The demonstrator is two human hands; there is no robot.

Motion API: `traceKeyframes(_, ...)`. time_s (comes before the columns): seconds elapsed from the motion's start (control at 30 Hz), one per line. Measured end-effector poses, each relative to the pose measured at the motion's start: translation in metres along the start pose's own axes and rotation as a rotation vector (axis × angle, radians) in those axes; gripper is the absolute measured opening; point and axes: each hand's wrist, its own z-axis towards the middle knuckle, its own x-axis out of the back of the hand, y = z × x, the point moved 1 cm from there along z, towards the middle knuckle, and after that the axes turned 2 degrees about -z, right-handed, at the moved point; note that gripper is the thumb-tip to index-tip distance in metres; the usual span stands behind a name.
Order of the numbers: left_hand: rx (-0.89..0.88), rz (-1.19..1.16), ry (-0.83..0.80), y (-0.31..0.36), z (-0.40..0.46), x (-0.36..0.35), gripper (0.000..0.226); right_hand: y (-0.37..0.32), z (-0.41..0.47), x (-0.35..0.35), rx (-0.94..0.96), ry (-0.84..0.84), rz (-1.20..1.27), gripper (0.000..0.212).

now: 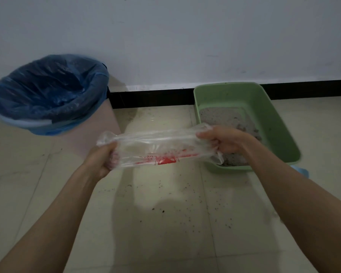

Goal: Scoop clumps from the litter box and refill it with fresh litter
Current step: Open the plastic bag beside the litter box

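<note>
I've got the clear plastic bag with red print [156, 148] stretched left-right, left hand [104, 158] and right hand [222, 140] each clenched on an end. Green plastic litter box [264, 107] sits just beyond the right hand; scoop probably out of view.
</note>
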Motion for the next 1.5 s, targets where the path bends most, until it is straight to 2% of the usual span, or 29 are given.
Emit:
traceKeyframes(0.03,0.057,-0.093,0.016,-0.001,0.002,0.001,0.009,0.003,0.003,-0.004,-0.002,0.033,-0.147,0.065)
traceKeyframes(0.07,0.104,-0.140,0.025,-0.002,0.004,0.003,0.013,0.006,0.008,-0.008,0.017,0.122,-0.290,0.056)
traceKeyframes(0.13,0.163,-0.138,0.023,-0.006,0.006,0.001,0.020,0.008,0.015,-0.016,0.093,0.366,-0.563,0.032)
traceKeyframes(0.17,0.176,-0.118,0.004,-0.008,0.006,-0.001,0.023,0.008,0.016,-0.019,0.127,0.455,-0.618,0.031)
traceKeyframes(0.3,0.231,-0.066,-0.083,-0.014,0.005,-0.008,0.032,0.009,0.024,-0.026,0.091,0.590,-0.412,0.070)
traceKeyframes(0.43,0.194,0.198,-0.124,-0.022,0.010,-0.010,0.052,0.013,0.022,-0.035,-0.014,0.580,-0.360,0.119)
traceKeyframes(0.5,0.157,0.311,-0.157,-0.025,0.009,-0.015,0.059,0.016,0.027,-0.034,-0.054,0.525,-0.337,0.132)
traceKeyframes(0.6,0.199,0.301,-0.182,-0.027,0.002,-0.018,0.054,0.020,0.031,-0.034,-0.120,0.398,-0.296,0.117)
traceKeyframes(0.67,0.272,0.284,-0.221,-0.031,0.005,-0.011,0.039,0.021,0.030,-0.035,-0.154,0.348,-0.262,0.121)
traceKeyframes(0.73,0.288,0.283,-0.194,-0.037,0.011,0.000,0.029,0.021,0.027,-0.039,-0.124,0.365,-0.315,0.103)
traceKeyframes(0.8,0.227,0.290,-0.102,-0.044,0.021,0.008,0.037,0.021,0.027,-0.042,-0.070,0.462,-0.584,0.081)
traceKeyframes(0.87,0.102,0.430,0.029,-0.052,0.025,0.010,0.057,0.017,0.022,-0.050,0.038,0.539,-0.970,0.065)
traceKeyframes(0.93,-0.077,0.817,0.209,-0.058,0.020,0.007,0.076,0.014,0.020,-0.057,0.213,0.590,-1.239,0.047)
traceKeyframes(1.0,-0.408,1.157,0.363,-0.064,0.006,0.001,0.071,0.016,0.026,-0.063,0.329,0.555,-1.309,0.034)
traceKeyframes(1.07,-0.747,1.258,0.295,-0.077,-0.006,-0.011,0.051,0.023,0.037,-0.073,0.359,0.428,-1.291,0.026)
traceKeyframes(1.13,-0.892,1.376,0.065,-0.098,-0.009,-0.024,0.039,0.032,0.052,-0.086,0.299,0.271,-1.313,0.026)
traceKeyframes(1.17,-0.900,1.448,-0.029,-0.108,-0.007,-0.029,0.041,0.036,0.060,-0.092,0.261,0.213,-1.317,0.027)
traceKeyframes(1.23,-0.849,1.551,-0.106,-0.120,0.003,-0.037,0.057,0.042,0.074,-0.101,0.219,0.163,-1.305,0.031)
traceKeyframes(1.3,-0.797,1.625,-0.085,-0.120,0.014,-0.041,0.073,0.042,0.086,-0.105,0.217,0.174,-1.249,0.035)
traceKeyframes(1.37,-0.769,1.675,-0.067,-0.120,0.022,-0.042,0.080,0.039,0.098,-0.106,0.197,0.182,-1.181,0.038)
traceKeyframes(1.43,-0.791,1.702,-0.029,-0.123,0.030,-0.039,0.082,0.037,0.108,-0.108,0.171,0.175,-1.153,0.039)
traceKeyframes(1.5,-0.837,1.742,-0.027,-0.125,0.035,-0.034,0.074,0.039,0.117,-0.108,0.127,0.151,-1.123,0.041)
